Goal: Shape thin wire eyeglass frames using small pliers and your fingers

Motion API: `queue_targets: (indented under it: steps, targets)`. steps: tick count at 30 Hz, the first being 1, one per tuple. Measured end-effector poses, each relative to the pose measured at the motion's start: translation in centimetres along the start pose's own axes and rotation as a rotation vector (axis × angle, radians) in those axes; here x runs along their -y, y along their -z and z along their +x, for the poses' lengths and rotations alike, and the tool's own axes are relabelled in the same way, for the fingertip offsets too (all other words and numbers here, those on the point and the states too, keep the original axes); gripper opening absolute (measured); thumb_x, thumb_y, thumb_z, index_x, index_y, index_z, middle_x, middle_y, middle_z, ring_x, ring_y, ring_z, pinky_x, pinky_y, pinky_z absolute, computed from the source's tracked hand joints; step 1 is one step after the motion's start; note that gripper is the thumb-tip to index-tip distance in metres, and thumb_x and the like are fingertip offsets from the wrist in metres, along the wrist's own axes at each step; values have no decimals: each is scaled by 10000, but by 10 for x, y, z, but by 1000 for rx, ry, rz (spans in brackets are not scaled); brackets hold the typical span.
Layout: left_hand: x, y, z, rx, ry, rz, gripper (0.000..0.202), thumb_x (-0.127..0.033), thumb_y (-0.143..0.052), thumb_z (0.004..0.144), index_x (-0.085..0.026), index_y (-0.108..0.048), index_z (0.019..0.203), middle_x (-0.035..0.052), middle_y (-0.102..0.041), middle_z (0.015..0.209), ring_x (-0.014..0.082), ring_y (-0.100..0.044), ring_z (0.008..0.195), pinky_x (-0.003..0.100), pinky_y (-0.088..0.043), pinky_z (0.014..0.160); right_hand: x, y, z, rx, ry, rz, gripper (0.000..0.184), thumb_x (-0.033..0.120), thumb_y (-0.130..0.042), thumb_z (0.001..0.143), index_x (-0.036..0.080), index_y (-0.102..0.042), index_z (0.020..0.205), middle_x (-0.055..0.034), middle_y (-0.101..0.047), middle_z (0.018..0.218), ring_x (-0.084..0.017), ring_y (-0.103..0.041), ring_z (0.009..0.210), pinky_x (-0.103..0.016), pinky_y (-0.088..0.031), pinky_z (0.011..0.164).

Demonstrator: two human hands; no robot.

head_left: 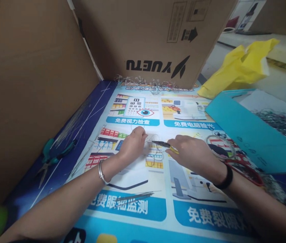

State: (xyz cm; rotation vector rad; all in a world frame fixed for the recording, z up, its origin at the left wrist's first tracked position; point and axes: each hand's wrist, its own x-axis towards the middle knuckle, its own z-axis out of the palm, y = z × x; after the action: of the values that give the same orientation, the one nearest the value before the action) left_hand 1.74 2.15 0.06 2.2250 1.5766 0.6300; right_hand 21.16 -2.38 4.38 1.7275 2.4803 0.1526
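Note:
My left hand is closed in a pinch over the printed mat, with a thin bent wire running from its fingers in loops. My right hand grips a pair of pliers with yellow handles. The dark, narrow jaws point left toward the pinched fingers and lie close to the wire loops. Whether the jaws touch the wire I cannot tell. Below the hands, a small bundle of straight dark wires lies on the mat.
Teal-handled pliers lie at left near long thin wires. Wire pieces line the foot of a cardboard box. At right are a round clear dish, a red-rimmed dish, a blue box of tangled wire and a yellow bag.

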Motion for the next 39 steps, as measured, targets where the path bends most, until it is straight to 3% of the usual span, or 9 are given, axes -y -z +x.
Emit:
queue_targets:
  steps: [16,26,32,35,39]
  targets:
    - [4,4,2,52,-132,-56,100,-243,-398,874,-207,-433,787,2,-563,790,147,-527,729,266,-394,670,3,0,1,-44,49,0,248,369,-435,876,203,-619,869,-57,-617,808,-185,-570,766,-265,-296,577]
    - [11,-3,2,76,-204,330,110,-291,-405,883,-202,-471,877,18,-600,873,174,-595,713,269,-308,511,2,-3,1,-39,51,10,242,389,-447,868,217,-616,879,-48,-621,809,-181,-580,744,-265,-284,555]
    - [11,3,-1,17,-372,422,82,-260,-421,887,-197,-474,887,31,-597,826,184,-584,676,285,-318,525,3,-7,0,-7,28,24,243,392,-456,862,213,-619,885,-56,-629,815,-186,-592,742,-259,-298,548]
    - [12,5,0,12,-357,355,88,-253,-417,892,-193,-479,871,35,-601,817,185,-576,697,287,-350,566,2,-9,1,7,18,22,243,401,-456,857,223,-620,883,-49,-631,814,-196,-598,739,-260,-298,536]
    - [13,6,2,30,-211,44,50,-228,-443,878,-202,-469,844,-4,-596,797,144,-562,701,261,-385,606,2,-11,2,18,18,28,244,396,-441,862,227,-617,872,-44,-627,805,-192,-600,733,-257,-302,530]
